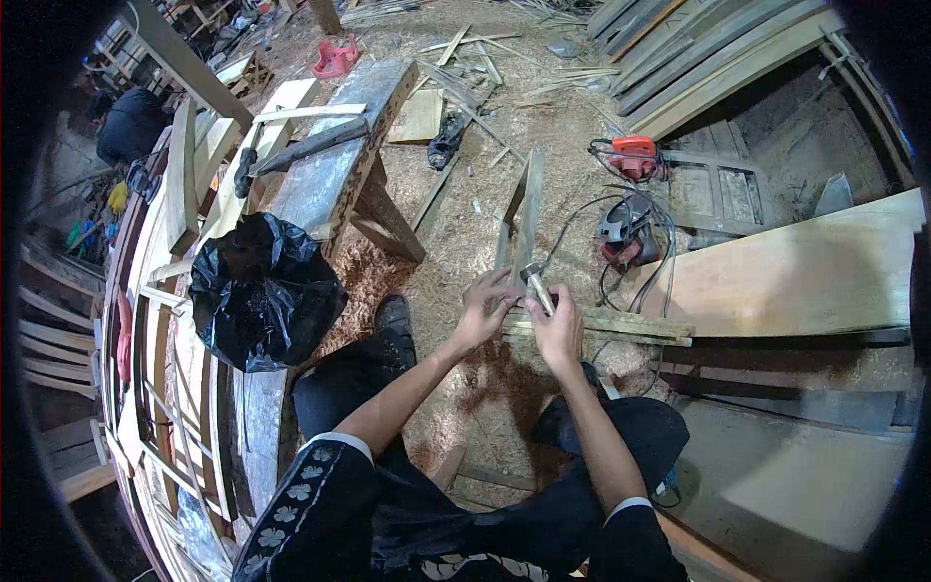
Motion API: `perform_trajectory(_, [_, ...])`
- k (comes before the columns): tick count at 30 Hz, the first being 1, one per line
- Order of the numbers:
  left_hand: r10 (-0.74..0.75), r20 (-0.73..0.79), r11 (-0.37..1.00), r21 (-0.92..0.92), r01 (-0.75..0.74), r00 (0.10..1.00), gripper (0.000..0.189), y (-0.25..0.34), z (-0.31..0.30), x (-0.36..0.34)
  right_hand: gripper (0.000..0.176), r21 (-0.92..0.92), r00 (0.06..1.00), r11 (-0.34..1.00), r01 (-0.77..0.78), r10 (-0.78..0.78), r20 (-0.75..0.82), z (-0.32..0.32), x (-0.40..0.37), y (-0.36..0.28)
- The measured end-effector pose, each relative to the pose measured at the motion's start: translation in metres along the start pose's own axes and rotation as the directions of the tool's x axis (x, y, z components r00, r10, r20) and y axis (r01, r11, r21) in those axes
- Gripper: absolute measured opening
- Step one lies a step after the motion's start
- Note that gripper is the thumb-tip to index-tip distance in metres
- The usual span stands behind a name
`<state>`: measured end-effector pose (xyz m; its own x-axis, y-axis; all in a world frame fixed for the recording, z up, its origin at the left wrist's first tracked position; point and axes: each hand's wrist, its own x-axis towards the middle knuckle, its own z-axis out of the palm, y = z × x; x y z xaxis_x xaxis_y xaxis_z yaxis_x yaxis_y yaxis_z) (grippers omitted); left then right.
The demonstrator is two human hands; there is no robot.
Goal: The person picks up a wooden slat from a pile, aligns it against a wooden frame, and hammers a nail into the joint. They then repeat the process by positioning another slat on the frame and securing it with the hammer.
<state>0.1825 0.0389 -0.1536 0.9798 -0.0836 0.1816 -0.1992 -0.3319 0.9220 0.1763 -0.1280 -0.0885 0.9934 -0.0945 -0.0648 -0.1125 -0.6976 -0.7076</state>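
My right hand point(558, 330) is closed around the handle of a hammer point(540, 291), its metal head up and close to my left fingertips. Beside it, my left hand point(485, 308) has its fingers pinched at the near end of a narrow wooden frame point(529, 209); anything small between them is too hard to see. Two long strips of the frame stretch away from me across the floor. Under and beside my hands lie several wooden slats point(630, 327), crossing to the right toward a wide board.
A black plastic bag point(267, 291) lies on stacked timber to the left, near a workbench point(339, 145). Corded power tools point(626, 228) and a wide pale board point(795, 267) are on the right. Shavings cover the floor. Another person point(134, 126) is bent over at the far left.
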Motion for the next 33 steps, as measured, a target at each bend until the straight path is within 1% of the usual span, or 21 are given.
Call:
perform_trajectory(2, [0.101,0.013,0.985,0.141,-0.102,0.995,0.025,-0.005,0.0,0.0,0.038,-0.006,1.0,1.0,-0.005,0.005,0.0,0.0,0.001,-0.002])
perform_trajectory(3, [0.103,0.014,0.985,0.139,-0.103,0.995,0.025,0.0,-0.003,0.0,0.039,-0.02,1.0,1.0,-0.003,0.003,0.0,0.001,0.001,-0.001])
perform_trajectory(5, [0.167,0.006,0.921,0.355,-0.158,0.986,0.027,0.022,-0.011,-0.001,0.04,-0.035,1.0,0.999,-0.005,0.005,-0.001,0.0,0.002,-0.001])
perform_trajectory(6, [0.166,0.01,0.922,0.354,-0.159,0.986,0.027,0.024,-0.01,-0.001,0.04,-0.033,1.0,0.999,-0.002,0.002,-0.002,-0.001,0.002,-0.002])
perform_trajectory(8, [0.14,-0.05,0.917,0.382,-0.111,0.989,0.024,0.03,-0.008,0.0,0.041,-0.03,1.0,1.0,-0.003,0.003,-0.006,-0.004,0.003,-0.006])
perform_trajectory(9, [0.14,-0.045,0.917,0.382,-0.112,0.989,0.024,0.034,-0.009,-0.002,0.041,-0.022,1.0,1.0,-0.014,0.014,0.0,-0.006,0.003,-0.009])
perform_trajectory(11, [0.198,-0.004,0.849,0.5,-0.17,0.98,0.024,0.041,-0.011,-0.007,0.041,-0.012,1.0,1.0,-0.024,0.024,0.003,-0.005,0.004,-0.01])
perform_trajectory(13, [0.224,-0.016,0.839,0.513,-0.184,0.975,0.022,0.045,-0.006,-0.01,0.04,-0.049,0.998,0.998,0.05,-0.052,-0.043,-0.001,0.003,-0.008])
perform_trajectory(14, [0.247,-0.031,0.829,0.524,-0.195,0.969,0.021,0.046,-0.003,-0.01,0.04,-0.049,0.998,0.998,0.048,-0.05,-0.044,0.001,0.004,-0.008])
perform_trajectory(16, [0.249,-0.03,0.839,0.506,-0.2,0.968,0.02,0.045,-0.006,-0.008,0.039,-0.067,1.0,0.998,-0.002,0.002,-0.001,0.0,0.004,-0.012])
perform_trajectory(17, [0.249,-0.033,0.848,0.49,-0.201,0.968,0.019,0.044,-0.008,-0.008,0.039,-0.065,1.0,0.998,-0.004,0.004,0.001,0.001,0.003,-0.012])
perform_trajectory(18, [0.247,-0.032,0.848,0.492,-0.2,0.969,0.019,0.041,-0.009,-0.009,0.039,-0.066,1.0,0.998,0.02,-0.021,-0.008,0.001,0.002,-0.012])
perform_trajectory(19, [0.231,-0.026,0.872,0.449,-0.195,0.973,0.019,0.039,-0.009,-0.008,0.038,-0.07,0.999,0.996,0.046,-0.047,-0.02,0.0,0.003,-0.012])
perform_trajectory(20, [0.216,-0.018,0.895,0.404,-0.19,0.976,0.019,0.037,-0.008,-0.007,0.038,-0.072,0.999,0.996,0.046,-0.047,-0.021,0.001,0.003,-0.011])
perform_trajectory(21, [0.216,-0.018,0.895,0.403,-0.191,0.976,0.019,0.038,-0.009,-0.007,0.039,-0.069,0.999,0.997,0.039,-0.041,-0.018,0.002,0.003,-0.011])
perform_trajectory(23, [0.252,-0.022,0.853,0.477,-0.211,0.968,0.019,0.04,-0.009,-0.008,0.04,-0.067,0.999,0.997,0.031,-0.032,-0.014,0.002,0.003,-0.011])
perform_trajectory(27, [0.277,-0.021,0.838,0.495,-0.231,0.961,0.017,0.036,-0.009,-0.007,0.042,-0.096,0.999,0.995,0.035,-0.035,0.0,0.002,0.005,-0.014])
perform_trajectory(29, [0.249,-0.024,0.842,0.499,-0.204,0.968,0.013,0.038,-0.01,-0.006,0.042,-0.107,0.999,0.993,0.041,-0.042,-0.004,0.002,0.004,-0.012])
perform_trajectory(31, [0.257,-0.037,0.839,0.504,-0.204,0.966,0.011,0.041,-0.011,-0.003,0.043,-0.122,0.999,0.992,0.026,-0.021,0.042,-0.006,0.005,-0.021])
perform_trajectory(33, [0.261,-0.051,0.837,0.509,-0.2,0.964,0.009,0.042,-0.011,-0.003,0.042,-0.135,0.999,0.99,0.039,-0.034,0.043,-0.007,0.007,-0.023])
